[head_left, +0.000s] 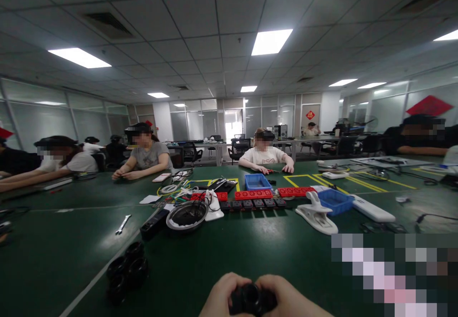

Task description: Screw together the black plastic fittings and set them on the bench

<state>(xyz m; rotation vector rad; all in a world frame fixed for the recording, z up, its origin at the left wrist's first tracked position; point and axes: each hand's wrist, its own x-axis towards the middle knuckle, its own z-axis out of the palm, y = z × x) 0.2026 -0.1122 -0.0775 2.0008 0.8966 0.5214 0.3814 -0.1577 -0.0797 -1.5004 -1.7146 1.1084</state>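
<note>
Two hands meet at six o'clock: the left hand (223,298) and right hand (288,300) each curl closed around one black ring (252,299), gripping it from both sides, likely to steady it over the bench (250,250). More rings (127,267) sit stacked at nine o'clock, within reach.

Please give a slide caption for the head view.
Left hand and right hand hold a black part at the green table.

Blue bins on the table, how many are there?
2. One bin lies behind the red strips, the other bin to its right, nearer the camera. Others may be hidden.
</note>
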